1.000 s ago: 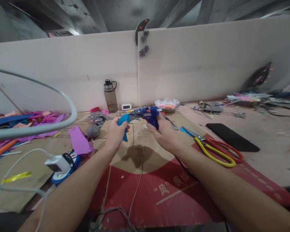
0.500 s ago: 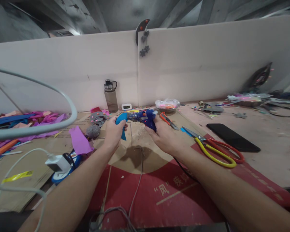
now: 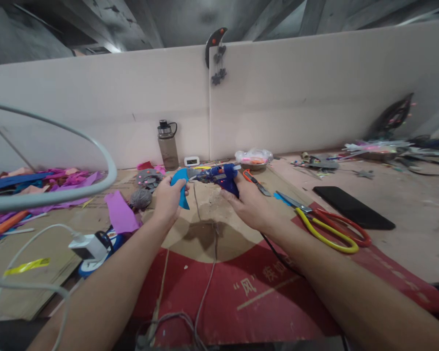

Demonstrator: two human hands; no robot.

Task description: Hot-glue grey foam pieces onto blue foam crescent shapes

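My left hand pinches a curved blue felt piece above the cardboard, fingers closed on it. A dark blue hot glue gun is gripped in my right hand, its nozzle pointing left at the felt's edge. The tip is close to the felt; whether they touch I cannot tell. A grey string runs over the cardboard below both hands. Behind my left hand lies a ball of grey yarn, with a grey felt piece dotted with beads beyond it.
Scissors with red and yellow handles and a black phone lie at the right. An orange utility knife is behind my right hand. A bottle stands by the wall. Felt scraps and a power strip are left.
My left hand has shifted slightly left with the blue felt. The glue gun's nozzle has drawn a little apart from the felt, while my right hand stays nearly in place.
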